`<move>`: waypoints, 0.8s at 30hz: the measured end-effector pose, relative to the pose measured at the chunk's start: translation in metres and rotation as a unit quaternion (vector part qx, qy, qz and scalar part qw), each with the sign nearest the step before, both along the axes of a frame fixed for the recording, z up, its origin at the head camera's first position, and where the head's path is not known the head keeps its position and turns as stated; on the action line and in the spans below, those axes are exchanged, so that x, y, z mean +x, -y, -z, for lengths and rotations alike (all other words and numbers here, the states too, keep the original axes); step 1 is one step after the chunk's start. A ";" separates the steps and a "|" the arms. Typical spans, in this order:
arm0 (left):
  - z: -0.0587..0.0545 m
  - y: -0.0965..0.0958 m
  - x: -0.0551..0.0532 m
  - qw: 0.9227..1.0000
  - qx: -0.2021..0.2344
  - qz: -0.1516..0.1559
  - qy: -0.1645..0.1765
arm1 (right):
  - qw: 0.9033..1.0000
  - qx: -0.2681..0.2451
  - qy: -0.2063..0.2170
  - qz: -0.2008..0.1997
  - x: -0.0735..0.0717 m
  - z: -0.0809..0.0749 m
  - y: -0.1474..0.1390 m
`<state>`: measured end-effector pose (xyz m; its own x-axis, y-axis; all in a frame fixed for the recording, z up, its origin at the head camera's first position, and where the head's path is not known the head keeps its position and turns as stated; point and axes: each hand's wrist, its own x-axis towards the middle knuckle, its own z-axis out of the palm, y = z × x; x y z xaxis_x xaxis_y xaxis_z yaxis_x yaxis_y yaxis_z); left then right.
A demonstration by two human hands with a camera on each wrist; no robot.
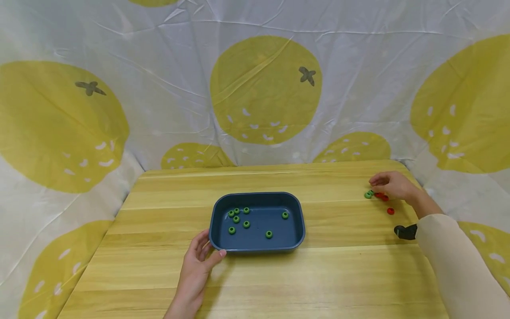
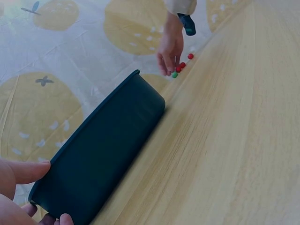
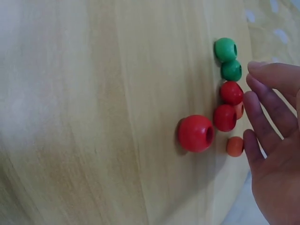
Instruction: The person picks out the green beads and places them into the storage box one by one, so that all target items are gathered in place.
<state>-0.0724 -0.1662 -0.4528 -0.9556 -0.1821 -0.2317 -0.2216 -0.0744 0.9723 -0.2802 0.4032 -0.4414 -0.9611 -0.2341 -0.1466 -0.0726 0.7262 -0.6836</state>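
Note:
A dark blue plastic bin (image 1: pixel 256 251) stands on the table with several green beads (image 1: pixel 246 224) scattered inside. My left hand (image 1: pixel 194 266) grips its near left corner, thumb at the rim and fingers around the end wall. Far to the right, my right hand (image 1: pixel 394 186) hovers over a small group of loose beads, nothing between its spread fingers. The right wrist view shows two green beads (image 3: pixel 226 49), three red beads (image 3: pixel 196 133) and orange beads (image 3: pixel 235 146). Fingertips are close beside the red and orange ones.
The wooden table (image 1: pixel 342 283) carries everything. Behind and at both sides hangs a white cloth (image 1: pixel 171 88) printed with yellow fruit. A black device (image 1: pixel 405 232) sticks out at the right sleeve (image 1: pixel 458 261), above the table's right part.

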 end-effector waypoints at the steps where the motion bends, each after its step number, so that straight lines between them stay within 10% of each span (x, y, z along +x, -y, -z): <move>1: 0.000 0.000 0.000 1.000 0.000 0.000 0.000 | 1.000 0.004 -0.008 -0.002 0.000 0.002 0.000; 24: 0.002 0.000 0.000 1.000 0.001 -0.002 -0.007 | 0.990 0.098 -0.060 -0.079 0.001 0.003 0.003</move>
